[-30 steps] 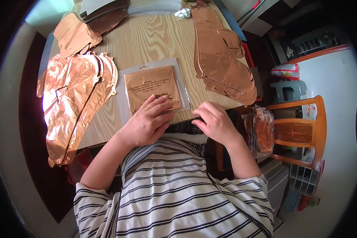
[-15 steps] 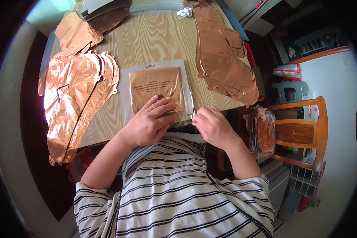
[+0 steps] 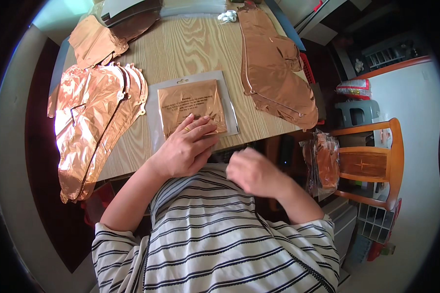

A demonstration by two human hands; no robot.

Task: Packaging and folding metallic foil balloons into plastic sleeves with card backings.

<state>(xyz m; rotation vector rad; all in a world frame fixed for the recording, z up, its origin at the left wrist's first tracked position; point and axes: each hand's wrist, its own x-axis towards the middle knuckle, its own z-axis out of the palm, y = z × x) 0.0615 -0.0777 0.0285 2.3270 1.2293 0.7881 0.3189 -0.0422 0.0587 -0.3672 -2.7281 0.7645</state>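
A clear plastic packet (image 3: 187, 99) lies at the near edge of the wooden table, with a folded copper-coloured foil sheet showing inside. Dark printing runs across its front, and a hang hole is cut in its far flap. My left hand (image 3: 188, 149) rests flat over the packet's near part, fingers stretched out on it and hiding that corner. Off the table's edge, in front of my striped top, my right hand (image 3: 252, 172) is apart from the packet. Motion smears its curled fingers, so whatever they may hold cannot be made out.
Stacked copper foil balloons (image 3: 100, 117) hang over the table's left edge. Another flat foil balloon stack (image 3: 274, 68) lies at the right. Clear plastic sleeves (image 3: 193, 7) and a small white bundle (image 3: 227, 16) sit at the far side. A wooden chair (image 3: 395, 161) holds packed foil bags (image 3: 326, 163).
My right hand has left the packet's right edge, where it pinched something thin and white, and moved down toward me. The packet has turned slightly counter-clockwise under my left hand, which stays put.
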